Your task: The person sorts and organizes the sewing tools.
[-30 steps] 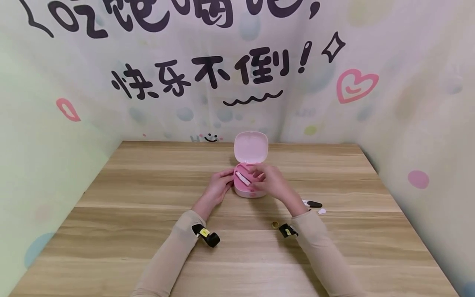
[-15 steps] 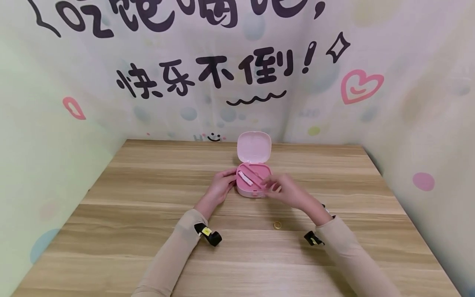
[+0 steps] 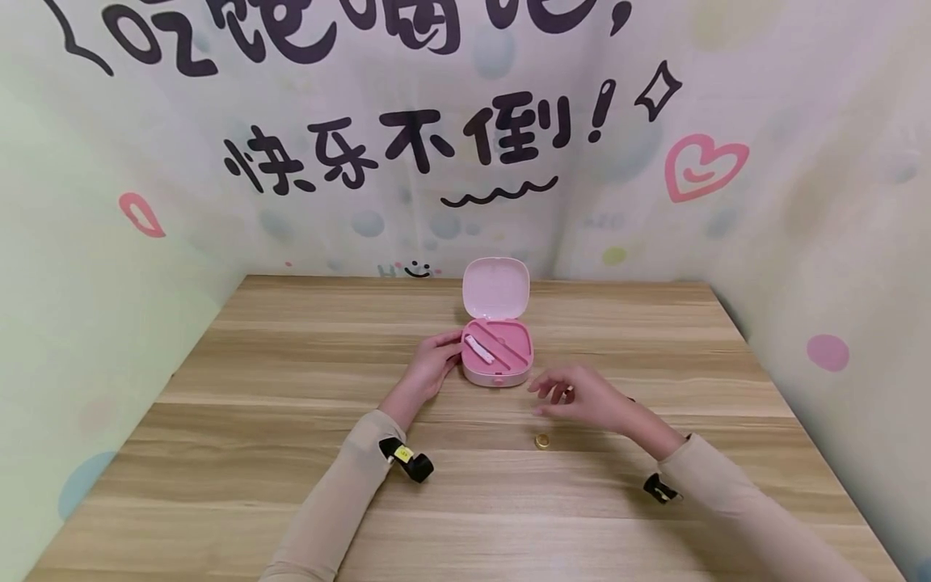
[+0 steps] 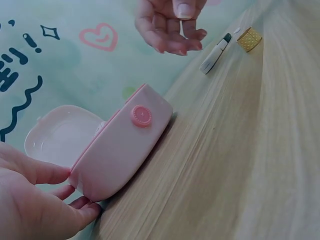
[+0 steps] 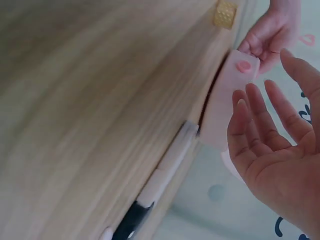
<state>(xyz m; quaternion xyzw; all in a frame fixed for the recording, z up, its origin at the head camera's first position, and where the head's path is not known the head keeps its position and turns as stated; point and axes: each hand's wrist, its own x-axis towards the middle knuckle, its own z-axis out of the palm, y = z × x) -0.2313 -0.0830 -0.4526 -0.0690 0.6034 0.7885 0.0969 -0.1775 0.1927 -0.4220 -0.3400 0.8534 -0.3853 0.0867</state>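
A small pink case (image 3: 514,377) stands on the table with its lid (image 3: 497,288) raised. In its slotted tray lies a slim white piece (image 3: 480,350). My left hand (image 3: 426,366) holds the case at its left side, thumb and fingers around the corner (image 4: 82,182). To the right of the case, my right hand (image 3: 580,396) hovers with loosely bent fingers and nothing in them. Beneath it, in the right wrist view, lies a slim white tool with a black end (image 5: 161,182), mostly hidden in the head view. A gold dimpled thimble (image 3: 541,441) rests nearer the front.
A tiny white piece (image 4: 237,30) lies between the thimble and the tool's dark end in the left wrist view. Behind the wooden table (image 3: 327,307) hangs a printed cloth (image 3: 349,234), close to the raised lid.
My right hand has drawn back from over the case's tray to the right, uncovering the tray and its slots. The left hand has kept its hold on the case.
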